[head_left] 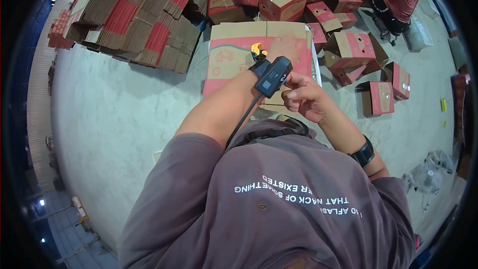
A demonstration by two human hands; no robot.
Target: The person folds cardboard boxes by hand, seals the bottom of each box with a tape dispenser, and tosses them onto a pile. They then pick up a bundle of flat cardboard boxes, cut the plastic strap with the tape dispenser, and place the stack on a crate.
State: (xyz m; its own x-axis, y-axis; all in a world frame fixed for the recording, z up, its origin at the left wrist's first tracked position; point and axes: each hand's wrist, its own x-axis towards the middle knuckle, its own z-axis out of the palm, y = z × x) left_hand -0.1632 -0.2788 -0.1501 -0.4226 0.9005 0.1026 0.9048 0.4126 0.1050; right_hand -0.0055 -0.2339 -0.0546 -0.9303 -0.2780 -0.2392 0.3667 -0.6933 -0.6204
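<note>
Left hand (291,50) pressed flat, fingers spread, on a red-and-tan carton (234,60) lying on the concrete floor (124,114); right hand (303,97) curled loosely just beside the black wrist device (273,75), whether gripping anything impossible to tell. Risk judged: dangling cable (244,117) snagging, or carton sliding toward assembled boxes (348,45) nearby.

Matt cardboard box (234,57) — printed red; rough concrete floor (119,114); black plastic device (273,77).
</note>
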